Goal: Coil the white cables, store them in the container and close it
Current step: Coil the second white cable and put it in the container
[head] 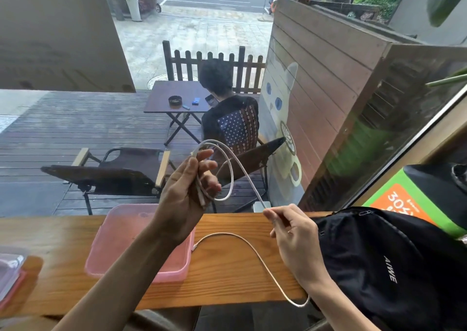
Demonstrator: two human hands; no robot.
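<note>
A white cable (235, 169) is being wound into a loop, up in the air above the desk (227, 267). One end of the loop is being gripped by the left hand (184, 194), with the fingers curled tight round it. At about four o'clock from that hand, the cable is being pinched by the right hand (290, 234) between thumb and finger.

The loop could be let go if the left grip is loosened, and then it would be springing open again. The long tail is being left hanging over the near edge of the desk at about five o'clock, so it could be caught on the edge or dragged down to the floor. It could also be twisted if it is pulled too fast.

On the far left of the desk, a clear lid (10, 272) is being seen only in part. Next to it the pink container (113, 262) is being kept open, under the left arm. On the right a black bag (391, 267) is being rested on the desk. The desk is made of wood. Beyond it, at twelve o'clock, a person is being seen sitting outside on a wooden deck, near a fence and a street.
</note>
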